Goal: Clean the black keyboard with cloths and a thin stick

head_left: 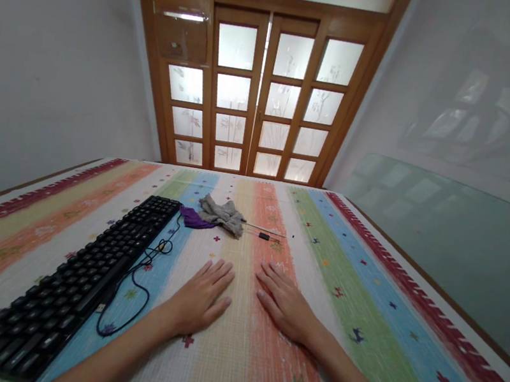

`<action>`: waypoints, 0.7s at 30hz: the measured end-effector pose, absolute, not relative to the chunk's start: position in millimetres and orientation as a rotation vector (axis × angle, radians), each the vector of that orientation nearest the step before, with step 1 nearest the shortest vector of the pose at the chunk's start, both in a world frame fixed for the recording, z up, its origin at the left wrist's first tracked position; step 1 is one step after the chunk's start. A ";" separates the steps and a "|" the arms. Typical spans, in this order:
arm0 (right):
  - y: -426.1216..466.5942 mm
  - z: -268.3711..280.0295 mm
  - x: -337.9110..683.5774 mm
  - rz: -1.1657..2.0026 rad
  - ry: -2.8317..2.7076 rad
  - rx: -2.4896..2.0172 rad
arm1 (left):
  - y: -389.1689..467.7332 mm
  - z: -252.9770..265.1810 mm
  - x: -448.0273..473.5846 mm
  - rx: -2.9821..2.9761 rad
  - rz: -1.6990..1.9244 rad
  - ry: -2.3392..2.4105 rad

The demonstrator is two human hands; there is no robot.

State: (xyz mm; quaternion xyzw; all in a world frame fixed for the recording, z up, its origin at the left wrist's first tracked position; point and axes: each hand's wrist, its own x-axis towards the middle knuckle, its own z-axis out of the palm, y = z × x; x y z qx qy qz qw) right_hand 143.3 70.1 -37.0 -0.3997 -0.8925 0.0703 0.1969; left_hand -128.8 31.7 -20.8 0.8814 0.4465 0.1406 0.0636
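Left hand (200, 297) and right hand (285, 300) lie palm down on striped cloth (216, 372), fingers slightly spread, holding nothing. Grey rag (223, 213) ahead of hands: looks soft, light; pinch bunched middle. Small black block (264, 236) ahead of right hand: likely hard, light; pinch sides.
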 end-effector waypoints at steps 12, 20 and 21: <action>70.2 -36.4 143.7 0.183 -2.513 -1.102 | 31.8 -20.1 -129.1 2.657 0.402 1.360; 71.3 -39.0 145.3 0.159 -2.503 -1.080 | 32.1 -22.6 -130.5 2.668 0.427 1.347; 71.2 -39.0 145.3 0.158 -2.504 -1.075 | 31.9 -22.4 -130.5 2.670 0.429 1.347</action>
